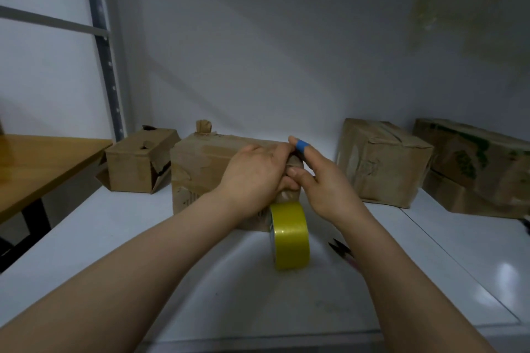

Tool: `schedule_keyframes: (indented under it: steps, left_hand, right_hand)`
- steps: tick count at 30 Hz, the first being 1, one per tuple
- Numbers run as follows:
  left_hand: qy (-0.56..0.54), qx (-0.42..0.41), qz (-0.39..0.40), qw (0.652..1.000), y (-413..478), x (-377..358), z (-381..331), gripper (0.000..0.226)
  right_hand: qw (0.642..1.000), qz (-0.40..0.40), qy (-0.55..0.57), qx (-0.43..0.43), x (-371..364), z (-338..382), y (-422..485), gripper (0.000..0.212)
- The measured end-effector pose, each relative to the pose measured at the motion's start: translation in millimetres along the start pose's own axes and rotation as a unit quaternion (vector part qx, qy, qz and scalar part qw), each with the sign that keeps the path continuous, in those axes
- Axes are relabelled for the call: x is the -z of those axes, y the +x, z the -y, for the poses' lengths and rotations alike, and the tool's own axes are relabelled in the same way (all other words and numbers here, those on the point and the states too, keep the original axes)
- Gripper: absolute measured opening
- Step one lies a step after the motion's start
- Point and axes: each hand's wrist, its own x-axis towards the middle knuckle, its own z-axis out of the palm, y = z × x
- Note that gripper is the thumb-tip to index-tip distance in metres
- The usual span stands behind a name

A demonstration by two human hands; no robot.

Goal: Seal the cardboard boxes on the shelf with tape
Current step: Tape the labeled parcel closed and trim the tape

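Left of the worn brown cardboard box (206, 169) at the middle of the white shelf (200, 295), a small torn cardboard box (140, 163) gapes open, its contents too dark to make out. At the central box's front edge the left hand (255, 178) curls its fingers round a translucent strip of tape (289, 198) drawn up from the yellow tape roll (289, 235), which stands just in front of the box. The right hand (324, 189) appears to pinch the same strip between thumb and blue-banded forefinger. The film is likely thin, limp and self-sticking, so it is best held taut by its edges; the soft, creased card calls for gentle pressure. Small black snips (341, 251) lie right of the roll. Right of the central box, two crumpled cardboard boxes (381, 169) sit closed, contents hidden.
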Motion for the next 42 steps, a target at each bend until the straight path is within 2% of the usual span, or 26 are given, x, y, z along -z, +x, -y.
schedule_keyframes:
  steps: [4,6,8,10,12,14,15,16,18,19,21,23,25,28,36,38,40,41,42]
  left_hand:
    - [0.039,0.009,0.006,0.999,-9,-3,1,0.078]
    - [0.067,0.066,0.002,0.996,-19,-7,3,0.089]
    - [0.041,0.117,-0.045,0.991,-30,-12,5,0.094]
    - [0.009,0.116,-0.151,0.982,-41,-19,9,0.081]
    - [-0.038,0.136,-0.229,0.963,-54,-18,3,0.053]
    - [-0.13,0.214,-0.215,0.944,-63,-7,-9,0.034]
    - [-0.207,0.271,-0.168,0.925,-65,-1,-16,0.033]
    - [-0.295,0.332,-0.108,0.89,-64,5,-24,0.037]
    - [-0.484,0.42,0.018,0.768,-60,8,-33,0.049]
    - [-0.554,0.435,0.068,0.707,-59,5,-37,0.052]
    - [-0.639,0.431,0.102,0.629,-58,-6,-46,0.064]
    - [-0.669,0.447,0.084,0.588,-57,-14,-52,0.08]
    - [-0.659,0.451,0.088,0.595,-53,-14,-53,0.074]
    - [-0.638,0.455,0.123,0.609,-46,-9,-47,0.045]
    - [-0.656,0.474,0.159,0.565,-34,-1,-42,0.021]
    - [-0.658,0.48,0.16,0.558,-31,5,-45,0.017]
    - [-0.653,0.488,0.169,0.554,-32,9,-46,0.011]
    - [-0.649,0.492,0.176,0.553,-33,9,-46,0.007]
    - [-0.649,0.494,0.184,0.548,-33,10,-47,0.005]
  right_hand:
    - [1.0,-0.004,-0.001,0.006,-2,0,-5,0.054]
    - [1.0,-0.006,-0.002,0.013,-3,1,-7,0.052]
    - [1.0,-0.001,-0.008,0.028,-2,-1,-8,0.047]
    - [0.999,0.009,-0.014,0.033,1,-3,-7,0.044]
    - [0.999,0.023,-0.024,0.027,4,-3,-5,0.047]
    - [0.998,0.032,-0.048,0.024,4,0,-5,0.057]
    - [0.998,0.031,-0.055,0.025,2,1,-6,0.061]
    - [0.998,0.026,-0.058,0.026,1,2,-6,0.063]
    - [0.998,0.016,-0.056,0.033,-3,2,-8,0.063]
    - [0.998,0.016,-0.055,0.034,-4,2,-7,0.062]
    - [0.998,0.019,-0.059,0.03,-4,3,-6,0.059]
    - [0.997,0.017,-0.072,0.025,-4,4,-4,0.057]
    - [0.997,0.007,-0.072,0.017,-2,3,-5,0.056]
    - [0.998,-0.006,-0.069,0.009,1,1,-7,0.055]
    - [0.997,0.015,-0.076,-0.01,-6,16,-4,0.054]
    - [0.998,0.052,0.015,-0.035,2,18,-9,0.059]
    - [0.99,0.041,0.108,-0.086,14,19,-17,0.062]
    - [0.988,0.016,0.095,-0.118,20,17,-23,0.059]
    - [0.988,-0.013,0.036,-0.149,28,13,-28,0.054]
